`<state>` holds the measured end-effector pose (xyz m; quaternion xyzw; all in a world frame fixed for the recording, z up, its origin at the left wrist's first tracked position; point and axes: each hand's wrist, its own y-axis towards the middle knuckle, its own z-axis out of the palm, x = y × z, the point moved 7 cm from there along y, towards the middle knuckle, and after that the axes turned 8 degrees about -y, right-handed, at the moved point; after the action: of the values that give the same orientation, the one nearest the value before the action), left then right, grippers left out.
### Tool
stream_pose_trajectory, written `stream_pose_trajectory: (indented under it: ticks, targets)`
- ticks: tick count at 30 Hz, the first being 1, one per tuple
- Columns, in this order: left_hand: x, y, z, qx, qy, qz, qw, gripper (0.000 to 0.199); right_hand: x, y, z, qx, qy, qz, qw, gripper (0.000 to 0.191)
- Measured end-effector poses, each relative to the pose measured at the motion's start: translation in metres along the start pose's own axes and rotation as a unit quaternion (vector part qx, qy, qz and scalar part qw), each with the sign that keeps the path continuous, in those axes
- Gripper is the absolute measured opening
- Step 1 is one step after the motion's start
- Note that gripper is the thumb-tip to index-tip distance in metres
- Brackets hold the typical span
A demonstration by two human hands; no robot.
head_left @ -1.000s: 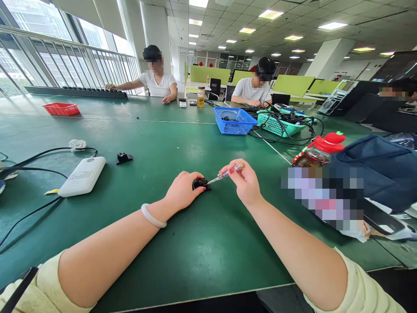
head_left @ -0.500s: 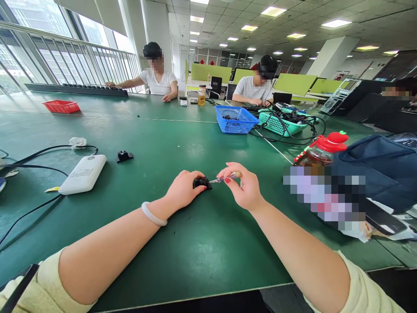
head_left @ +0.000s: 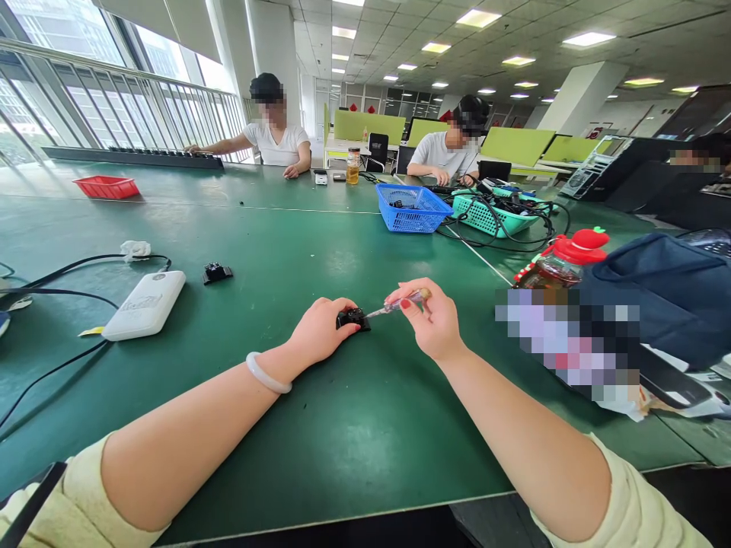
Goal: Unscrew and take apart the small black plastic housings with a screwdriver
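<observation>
The left hand (head_left: 320, 329) gripped the small black part (head_left: 356, 319) on the green table (head_left: 354, 445), while from the right, farther off, the right hand (head_left: 437, 323) pinched a slim screwdriver (head_left: 395, 305), its long axis slanting down leftward to the part's right side.

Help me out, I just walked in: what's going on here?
Someone's left hand steadies a small black part on the table. The right hand holds a screwdriver, its tip at the part; contact is hard to judge. A second part lies right of the white device.
</observation>
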<state>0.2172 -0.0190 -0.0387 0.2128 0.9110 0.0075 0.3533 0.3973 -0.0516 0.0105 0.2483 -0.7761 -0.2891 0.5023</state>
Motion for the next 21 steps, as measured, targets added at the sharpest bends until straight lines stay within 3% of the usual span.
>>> stream_pose_trajectory:
  ticks: [9,21]
  targets:
    - [0.003,0.000,0.000,0.009,-0.012,0.001,1.000,0.027,-0.038,0.004,-0.007,-0.095,0.137,0.172,0.971,0.037]
    - [0.003,-0.001,0.000,0.016,-0.016,-0.008,1.000,0.029,-0.063,-0.005,-0.002,-0.140,0.184,0.293,0.928,0.043]
